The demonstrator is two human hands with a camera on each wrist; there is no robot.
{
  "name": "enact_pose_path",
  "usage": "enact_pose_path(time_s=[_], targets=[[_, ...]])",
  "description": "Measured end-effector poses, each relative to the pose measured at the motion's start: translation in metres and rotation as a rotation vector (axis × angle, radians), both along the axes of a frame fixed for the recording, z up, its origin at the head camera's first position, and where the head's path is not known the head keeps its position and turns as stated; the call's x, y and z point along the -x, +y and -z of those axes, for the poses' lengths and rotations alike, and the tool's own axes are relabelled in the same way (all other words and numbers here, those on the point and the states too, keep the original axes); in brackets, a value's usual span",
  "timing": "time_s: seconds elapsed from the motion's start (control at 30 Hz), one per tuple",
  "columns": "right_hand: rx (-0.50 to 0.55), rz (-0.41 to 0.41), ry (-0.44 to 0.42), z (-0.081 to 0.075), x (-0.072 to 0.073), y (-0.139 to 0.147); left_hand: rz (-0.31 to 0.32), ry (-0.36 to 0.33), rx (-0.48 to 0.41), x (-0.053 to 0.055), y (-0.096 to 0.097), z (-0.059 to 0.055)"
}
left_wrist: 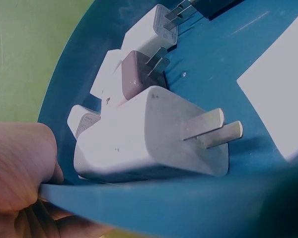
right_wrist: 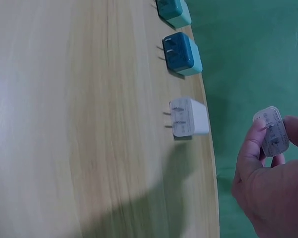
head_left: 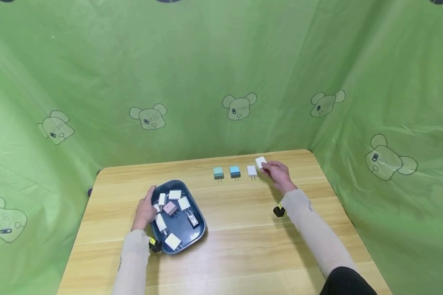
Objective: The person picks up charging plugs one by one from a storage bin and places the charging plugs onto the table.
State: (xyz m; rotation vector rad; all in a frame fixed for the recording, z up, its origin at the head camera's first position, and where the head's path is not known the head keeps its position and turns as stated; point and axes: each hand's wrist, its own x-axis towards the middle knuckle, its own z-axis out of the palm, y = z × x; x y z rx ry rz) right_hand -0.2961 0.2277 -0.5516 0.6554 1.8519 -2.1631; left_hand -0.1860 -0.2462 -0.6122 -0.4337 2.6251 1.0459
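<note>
at the left, the left hand is gripping the near-left wall of a dark blue, rounded rectangular plastic tray, its fingers curling round the rim, probably to be keeping the tray steady. inside, several white block-shaped plastic plugs are lying loosely at mixed angles around a dusty-pink cube-shaped plastic plug, their metal prongs pointing various ways.

further right, a mint-green cube-shaped plug, a bright blue cube-shaped plug and a white boxy plug are standing apart in a row on the pale wood-grain table. their prongs are all facing the person, so the even spacing is looking deliberate. just beyond the row's right end, the right hand is pinching a white rounded-edged plug between thumb and fingers, leaving its pronged face uncovered; its shadow is suggesting that it is being held above the table.

the left fingertips are hiding below the rim, and the tray's plugs are overlapping, so an exact count is staying uncertain. in the left wrist view, a flat white surface is running off the right edge. in the right wrist view, the mint-green plug is being cut off at the top, and the fine print on the held plug is staying unreadable.
</note>
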Motion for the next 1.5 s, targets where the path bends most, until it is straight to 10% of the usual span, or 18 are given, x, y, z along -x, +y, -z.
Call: enact_pose_path(time_s=[1.5], targets=[[-0.197,0.107,-0.107,0.059,0.010,0.023,0.001,0.003,-0.007,-0.002,-0.002,-0.002]])
